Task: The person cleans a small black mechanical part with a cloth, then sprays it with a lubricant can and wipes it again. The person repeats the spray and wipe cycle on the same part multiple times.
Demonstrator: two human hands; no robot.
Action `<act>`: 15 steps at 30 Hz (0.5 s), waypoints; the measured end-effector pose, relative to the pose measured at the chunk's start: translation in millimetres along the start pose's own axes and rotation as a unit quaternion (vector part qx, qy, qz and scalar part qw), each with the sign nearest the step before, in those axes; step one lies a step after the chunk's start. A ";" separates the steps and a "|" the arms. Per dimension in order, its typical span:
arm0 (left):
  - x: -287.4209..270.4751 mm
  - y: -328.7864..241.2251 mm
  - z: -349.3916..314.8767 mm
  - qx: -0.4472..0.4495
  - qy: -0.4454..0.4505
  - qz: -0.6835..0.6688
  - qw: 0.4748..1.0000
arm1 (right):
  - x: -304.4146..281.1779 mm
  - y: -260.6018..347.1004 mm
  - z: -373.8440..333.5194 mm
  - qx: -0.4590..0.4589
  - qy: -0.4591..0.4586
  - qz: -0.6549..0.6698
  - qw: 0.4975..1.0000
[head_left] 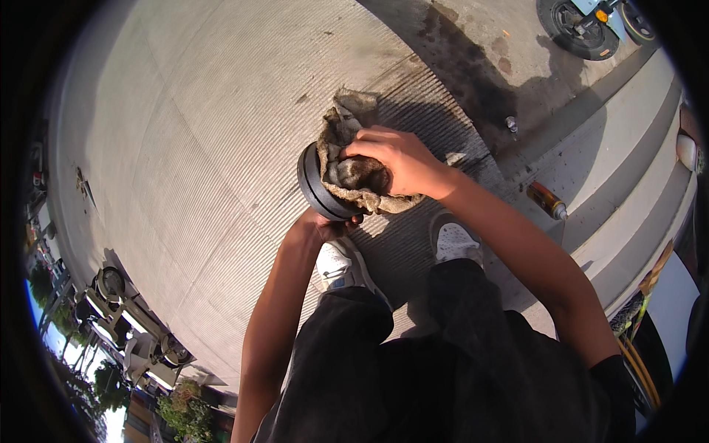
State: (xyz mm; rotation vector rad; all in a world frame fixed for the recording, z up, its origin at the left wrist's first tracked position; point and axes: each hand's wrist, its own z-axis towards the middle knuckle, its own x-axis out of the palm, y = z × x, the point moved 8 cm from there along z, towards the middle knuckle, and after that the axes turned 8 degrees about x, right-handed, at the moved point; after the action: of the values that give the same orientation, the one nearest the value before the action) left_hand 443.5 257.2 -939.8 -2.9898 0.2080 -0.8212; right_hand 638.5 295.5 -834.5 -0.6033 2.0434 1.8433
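A black round part with a groove about its rim (314, 186) is held up over the ramp; its exact kind cannot be made out. My left hand (327, 223) grips it from below, fingers curled under its lower edge and partly hidden. A dirty, stained beige rag (337, 131) lies bunched over the part's right side and covers its face. My right hand (399, 160) is closed on the rag, its fingers bent into the folds and pressing it toward the part. The rag's loose end sticks up above my fingers.
Ribbed concrete ramp (199, 148) spreads under me. A brown-orange spray can (546, 201) lies by the steps (628, 162) on the right. Small clear litter (512, 124) sits near a dark wet patch. A scooter wheel (580, 28) stands far right; parked motorbikes (133, 325) stand left.
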 end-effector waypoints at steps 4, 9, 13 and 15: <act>-3.8 -3.1 -5.8 -0.015 0.027 0.104 0.994 | 3.8 -6.8 3.9 0.019 0.000 0.045 0.999; 0.2 -52.6 -42.5 0.062 -0.119 0.362 0.922 | 1.0 -37.5 -14.3 0.004 -0.024 0.063 0.998; 39.6 -92.9 -82.0 0.404 -0.114 0.344 0.840 | 2.6 -55.2 -22.4 0.015 -0.068 0.098 0.993; 65.5 -84.1 -88.2 0.418 -0.093 0.287 0.857 | 3.0 -54.9 -23.7 0.033 -0.074 0.091 0.993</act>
State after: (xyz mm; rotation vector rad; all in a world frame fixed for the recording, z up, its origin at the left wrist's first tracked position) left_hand 464.3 331.7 -825.1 -1.9905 0.5356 -0.3874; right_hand 664.9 267.5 -880.3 -0.2621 2.1100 1.8490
